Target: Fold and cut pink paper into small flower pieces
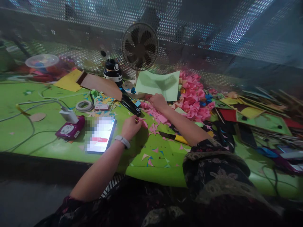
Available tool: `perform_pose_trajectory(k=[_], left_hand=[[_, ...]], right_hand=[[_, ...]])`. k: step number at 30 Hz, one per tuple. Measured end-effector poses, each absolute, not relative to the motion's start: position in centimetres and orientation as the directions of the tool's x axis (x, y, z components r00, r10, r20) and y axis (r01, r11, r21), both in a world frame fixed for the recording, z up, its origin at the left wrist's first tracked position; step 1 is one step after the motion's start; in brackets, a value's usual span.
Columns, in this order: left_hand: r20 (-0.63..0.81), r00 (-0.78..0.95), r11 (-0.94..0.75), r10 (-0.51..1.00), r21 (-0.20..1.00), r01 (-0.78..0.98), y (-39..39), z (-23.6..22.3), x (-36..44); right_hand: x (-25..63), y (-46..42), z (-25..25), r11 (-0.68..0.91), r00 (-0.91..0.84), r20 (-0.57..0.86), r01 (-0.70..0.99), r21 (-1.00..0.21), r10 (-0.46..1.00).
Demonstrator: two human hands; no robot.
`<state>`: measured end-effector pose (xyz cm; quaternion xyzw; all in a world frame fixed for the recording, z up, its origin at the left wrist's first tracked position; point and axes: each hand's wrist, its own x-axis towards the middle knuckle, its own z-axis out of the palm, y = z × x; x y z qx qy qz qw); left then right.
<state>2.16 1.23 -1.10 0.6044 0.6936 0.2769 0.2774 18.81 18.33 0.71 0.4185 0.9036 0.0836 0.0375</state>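
Observation:
My left hand point(131, 126), a pale band on its wrist, is closed in a pinch on a folded pink paper piece point(143, 123) just above the green tabletop. Farther forward, my right hand point(159, 102) has its fingers drawn together at the lower edge of a light green paper sheet point(158, 85); what lies between its fingertips is too small to make out. Under and around that hand are pink paper scraps point(153, 114). A black stapler point(131, 104) lies just beyond my left hand. A yellow-handled cutter knife point(174, 137) rests below my right forearm.
A heap of folded pink paper point(195, 97) rises at the right. Behind stand a fan point(139, 47) and a dark bottle point(113, 73). At left are a lit phone point(101, 134), a purple socket adapter point(71, 130), a tape roll point(84, 106) and loose cables.

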Motion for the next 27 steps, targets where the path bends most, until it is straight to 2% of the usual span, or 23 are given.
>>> perform_pose_trajectory(k=[5,10,15,20,25,27], left_hand=[[-0.066,-0.121,0.131,0.99,0.731,0.67,1.3,-1.1,2.2],[-0.043,-0.107,0.106,0.993,0.699,0.707,1.4,-1.3,2.0],[-0.034,-0.111,0.104,0.993,0.693,0.714,1.4,-1.3,2.0],[-0.046,-0.1,0.104,0.994,0.676,0.73,1.3,-1.0,2.1],[-0.044,-0.096,0.102,0.994,0.652,0.751,1.3,-0.9,2.0],[-0.053,-0.097,0.108,0.994,0.655,0.748,1.3,-0.9,2.1]], right_hand=[[20.3,18.7,2.1,0.386,-0.418,0.232,0.907,0.172,0.878],[20.9,18.9,3.6,0.285,-0.301,0.342,0.954,0.099,0.89],[20.9,18.6,4.4,0.341,-0.36,0.267,0.933,0.116,0.894],[21.6,18.8,5.4,0.247,-0.249,0.364,0.968,0.054,0.898],[22.6,18.1,5.4,0.406,-0.413,0.144,0.91,0.08,0.899],[23.4,17.2,5.4,0.431,-0.435,0.123,0.9,0.06,0.892]])
